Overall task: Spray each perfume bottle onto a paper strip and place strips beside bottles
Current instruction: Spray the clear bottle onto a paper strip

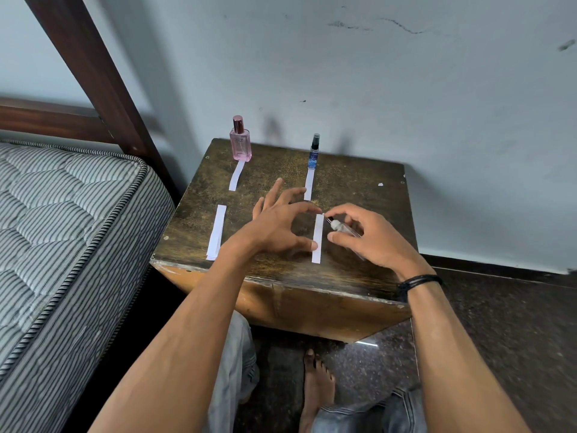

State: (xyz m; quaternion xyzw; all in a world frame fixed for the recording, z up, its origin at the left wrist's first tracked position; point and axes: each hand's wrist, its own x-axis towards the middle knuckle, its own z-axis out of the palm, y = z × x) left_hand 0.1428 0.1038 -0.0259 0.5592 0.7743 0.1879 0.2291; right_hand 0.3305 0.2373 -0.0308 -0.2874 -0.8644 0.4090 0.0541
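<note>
A pink perfume bottle [240, 141] stands at the back left of the wooden table [359, 189], with a paper strip [236, 175] lying in front of it. A slim blue bottle [313, 152] stands to its right, also with a strip [308, 184] before it. My right hand [368, 237] grips a small clear spray bottle [342, 228], nozzle pointing left at a white strip [318, 238]. My left hand [281, 225] pinches that strip between index fingertip at its top and thumb near its lower part, other fingers spread.
A small stack of spare strips [217, 232] lies near the table's front left. A striped mattress [68, 232] and dark wooden bed frame [93, 76] stand close on the left. The wall is right behind the table. My legs and a bare foot [315, 382] are below.
</note>
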